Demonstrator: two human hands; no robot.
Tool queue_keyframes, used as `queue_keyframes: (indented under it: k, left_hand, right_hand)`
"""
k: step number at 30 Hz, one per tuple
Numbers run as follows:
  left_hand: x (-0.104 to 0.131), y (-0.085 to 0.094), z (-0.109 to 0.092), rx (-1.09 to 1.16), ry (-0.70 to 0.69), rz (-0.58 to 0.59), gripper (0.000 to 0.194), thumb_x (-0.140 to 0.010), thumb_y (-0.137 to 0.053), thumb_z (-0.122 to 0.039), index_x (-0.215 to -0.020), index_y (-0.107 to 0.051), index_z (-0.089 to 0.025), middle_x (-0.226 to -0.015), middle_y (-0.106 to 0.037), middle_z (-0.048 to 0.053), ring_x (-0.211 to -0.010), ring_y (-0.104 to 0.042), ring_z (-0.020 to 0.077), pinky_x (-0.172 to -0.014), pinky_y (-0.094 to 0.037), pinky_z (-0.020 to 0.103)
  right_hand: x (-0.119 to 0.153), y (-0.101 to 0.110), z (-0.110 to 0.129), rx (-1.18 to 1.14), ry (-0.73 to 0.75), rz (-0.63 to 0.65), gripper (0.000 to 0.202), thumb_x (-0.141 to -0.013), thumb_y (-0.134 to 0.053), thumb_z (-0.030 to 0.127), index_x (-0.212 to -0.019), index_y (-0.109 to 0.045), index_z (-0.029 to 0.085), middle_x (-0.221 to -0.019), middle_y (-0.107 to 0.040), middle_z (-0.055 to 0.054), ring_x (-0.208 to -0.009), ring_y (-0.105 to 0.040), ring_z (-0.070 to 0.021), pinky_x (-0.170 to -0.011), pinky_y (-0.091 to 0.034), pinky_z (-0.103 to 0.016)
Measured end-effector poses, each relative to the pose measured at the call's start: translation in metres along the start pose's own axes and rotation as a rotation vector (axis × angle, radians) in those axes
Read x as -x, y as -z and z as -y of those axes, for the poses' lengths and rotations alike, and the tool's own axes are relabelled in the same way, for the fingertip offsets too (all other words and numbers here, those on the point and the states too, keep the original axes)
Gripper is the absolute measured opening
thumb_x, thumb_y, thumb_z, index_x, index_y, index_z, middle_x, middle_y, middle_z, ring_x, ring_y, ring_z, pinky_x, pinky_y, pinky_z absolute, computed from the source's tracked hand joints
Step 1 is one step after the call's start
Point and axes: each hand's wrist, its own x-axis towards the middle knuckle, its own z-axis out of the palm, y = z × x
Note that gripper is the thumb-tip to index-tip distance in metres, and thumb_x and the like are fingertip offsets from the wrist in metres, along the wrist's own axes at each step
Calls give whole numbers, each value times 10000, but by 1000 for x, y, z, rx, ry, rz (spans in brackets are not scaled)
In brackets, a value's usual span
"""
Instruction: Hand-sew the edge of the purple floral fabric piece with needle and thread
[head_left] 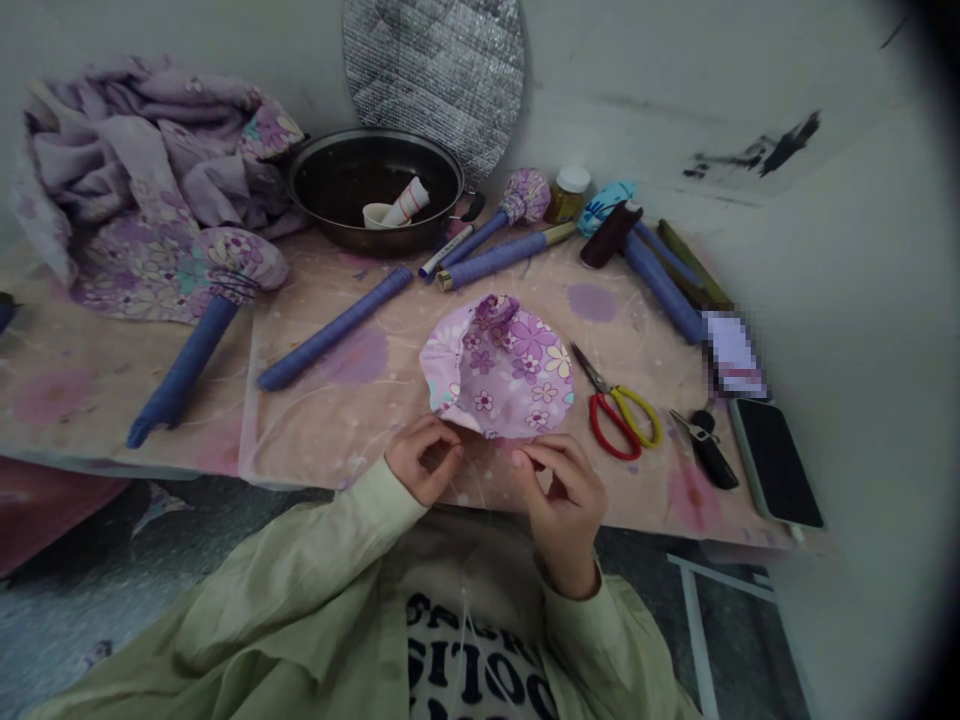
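Note:
A round piece of purple floral cloth [517, 370] lies on the table in front of me, its left side gathered and folded up. My left hand [425, 462] is closed in a pinch at the cloth's lower left edge. Just below the lower right edge, my right hand [564, 490] pinches with thumb and forefinger. What either pinch holds is too small to make out. Scissors [621, 415] with one red and one yellow handle lie to the right, blades partly apart. Beyond them are small black-handled snips [709, 450].
A phone [776, 462] lies at the right edge. Behind are blue-wrapped sticks [337, 328], a marker [446, 252], a lidded jar [568, 195] and a dark pan [300, 190] holding a paper cup. Bundled floral cloth [112, 170] fills the back left. A wall closes the right side.

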Motion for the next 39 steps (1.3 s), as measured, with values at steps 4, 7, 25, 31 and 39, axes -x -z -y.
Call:
queue_keyframes:
  k: [4,7,25,31,39]
  left_hand:
    - [-2,3,1,-46,-15,8,145,-828,-549,-190,-707,-625,-164,-648,-611,34,-597,-583,146,-550,-475,266]
    - [-2,6,1,-81,-41,-10,145,-822,-546,-192,-699,-619,-166,-662,-613,38,-615,-587,150,-571,-482,273]
    - [-10,13,-11,-89,-255,-91,191,-800,-612,-192,-980,-677,-202,-879,-609,53,-799,-567,170,-713,-461,323]
    - [-19,9,-12,-136,-375,-18,136,-804,-646,-186,-908,-711,-244,-822,-589,20,-806,-543,169,-753,-366,360]
    - [-25,7,-5,-147,-430,-87,43,-830,-677,-202,-836,-703,-235,-733,-611,-4,-726,-529,144,-708,-334,340]
  right_hand:
    - [0,1,0,15,21,3,125,-809,-627,96,-810,-665,215,-741,-623,-20,-681,-598,-142,-565,-492,-283]
    - [1,1,0,11,24,2,120,-809,-622,104,-803,-656,218,-736,-621,-20,-667,-596,-144,-555,-491,-286]
    - [3,-2,5,13,39,20,108,-806,-626,92,-790,-659,194,-735,-614,-18,-642,-585,-122,-520,-484,-244]
    - [3,-1,6,11,51,22,114,-802,-631,74,-804,-659,186,-745,-615,-21,-678,-592,-124,-583,-505,-252]
    - [5,1,6,-18,58,2,134,-792,-635,59,-808,-647,192,-741,-601,-7,-653,-573,-111,-568,-492,-241]
